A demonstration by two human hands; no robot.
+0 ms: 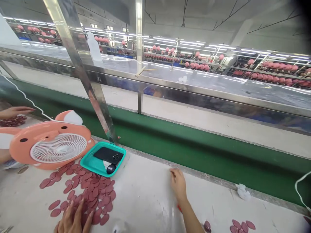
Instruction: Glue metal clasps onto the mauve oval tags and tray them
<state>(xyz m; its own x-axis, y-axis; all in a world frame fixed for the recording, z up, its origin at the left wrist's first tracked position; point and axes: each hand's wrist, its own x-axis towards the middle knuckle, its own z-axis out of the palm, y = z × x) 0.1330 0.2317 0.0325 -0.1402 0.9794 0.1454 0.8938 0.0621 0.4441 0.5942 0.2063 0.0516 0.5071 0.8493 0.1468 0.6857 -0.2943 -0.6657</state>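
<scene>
My left hand rests, fingers spread, on the near edge of a loose pile of dark red oval pieces, thin and flat. Further right, my right hand is at the table's far edge beside the green belt, its fingers curled together. What they hold, if anything, is too small to make out. Under the right forearm a bit of a red object shows. A few more dark red oval pieces lie at the lower right.
A teal basket holding a black phone stands behind the pile. Left of it is an orange pig-faced fan. Another person's hand is at far left. Beyond the green belt runs a metal-framed shelf. Crumpled white plastic lies right.
</scene>
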